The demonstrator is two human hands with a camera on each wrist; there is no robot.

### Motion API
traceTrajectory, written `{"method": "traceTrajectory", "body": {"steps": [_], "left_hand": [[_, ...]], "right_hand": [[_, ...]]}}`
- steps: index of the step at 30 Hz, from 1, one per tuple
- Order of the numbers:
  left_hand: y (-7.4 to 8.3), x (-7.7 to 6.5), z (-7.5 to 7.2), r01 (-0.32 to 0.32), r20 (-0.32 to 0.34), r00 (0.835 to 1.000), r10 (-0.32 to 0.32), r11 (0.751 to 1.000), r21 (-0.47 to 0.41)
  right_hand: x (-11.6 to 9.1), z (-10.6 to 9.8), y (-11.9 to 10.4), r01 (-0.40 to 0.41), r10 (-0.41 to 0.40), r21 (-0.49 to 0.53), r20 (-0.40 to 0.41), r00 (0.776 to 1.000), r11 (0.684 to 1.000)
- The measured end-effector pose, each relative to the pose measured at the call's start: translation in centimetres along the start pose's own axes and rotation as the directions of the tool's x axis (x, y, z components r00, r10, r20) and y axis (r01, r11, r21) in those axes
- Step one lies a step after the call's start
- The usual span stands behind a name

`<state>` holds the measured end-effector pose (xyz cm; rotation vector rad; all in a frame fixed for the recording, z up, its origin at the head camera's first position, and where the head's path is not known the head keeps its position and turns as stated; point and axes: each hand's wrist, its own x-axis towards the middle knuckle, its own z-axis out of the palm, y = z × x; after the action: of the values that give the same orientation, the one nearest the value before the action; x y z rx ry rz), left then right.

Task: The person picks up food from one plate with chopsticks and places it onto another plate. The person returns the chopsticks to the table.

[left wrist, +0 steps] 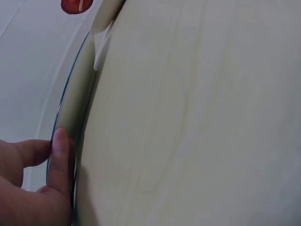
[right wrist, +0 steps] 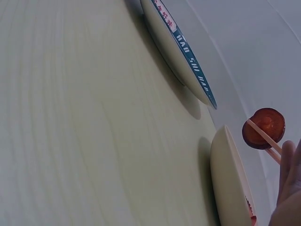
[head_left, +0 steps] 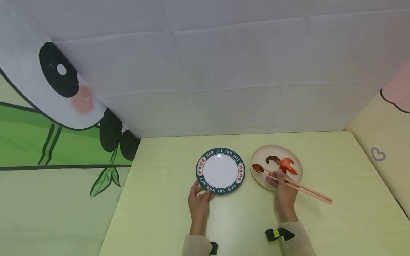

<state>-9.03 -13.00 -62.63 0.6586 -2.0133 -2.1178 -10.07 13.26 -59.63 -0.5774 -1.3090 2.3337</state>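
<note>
My left hand (head_left: 199, 204) holds the near-left rim of a white plate (head_left: 219, 171) with a dark teal lettered border. In the left wrist view, thumb and fingers (left wrist: 59, 165) meet at that plate's edge. My right hand (head_left: 286, 195) grips a pair of light wooden chopsticks (head_left: 315, 194) over a cream plate (head_left: 258, 156). Pinched between the chopstick tips is a brown, round mushroom cap (right wrist: 273, 121), raised above the cream plate's rim in the right wrist view. A dark curled tentacle-like piece (head_left: 271, 158) and a red-orange, pronged piece (head_left: 287, 165) lie on the cream plate.
Both plates stand side by side on a pale yellow wood-grain table (head_left: 160, 199). A whitish cloth backdrop (head_left: 224, 71) rises behind the far edge. Printed cartoon panels flank it on the left and right.
</note>
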Motion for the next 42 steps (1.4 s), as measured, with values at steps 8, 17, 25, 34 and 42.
{"method": "traceTrajectory", "body": {"steps": [8, 17, 25, 34, 42], "left_hand": [[-0.2, 0.1, -0.1, 0.007, 0.003, 1.0, -0.007, 1.0, -0.015], [-0.3, 0.3, 0.0, 0.005, 0.002, 1.0, -0.005, 1.0, -0.01], [-0.4, 0.4, 0.1, 0.0, -0.005, 1.0, 0.0, 1.0, -0.018], [-0.3, 0.3, 0.1, 0.003, -0.007, 1.0, -0.003, 1.0, -0.006], [-0.2, 0.5, 0.1, 0.022, -0.023, 1.0, -0.021, 0.999, 0.028]], "right_hand": [[0.3, -0.4, 0.0, 0.001, -0.001, -0.016, -0.021, 1.0, 1.0], [0.8, -0.6, -0.2, -0.009, 0.005, -0.049, -0.076, 0.997, 0.999], [0.9, -0.9, -0.4, -0.013, 0.01, -0.037, -0.086, 0.996, 0.999], [1.1, -1.2, -0.5, -0.001, -0.006, -0.064, -0.11, 0.994, 0.998], [1.4, -1.9, -0.5, 0.008, -0.01, -0.018, -0.113, 0.994, 1.0]]}}
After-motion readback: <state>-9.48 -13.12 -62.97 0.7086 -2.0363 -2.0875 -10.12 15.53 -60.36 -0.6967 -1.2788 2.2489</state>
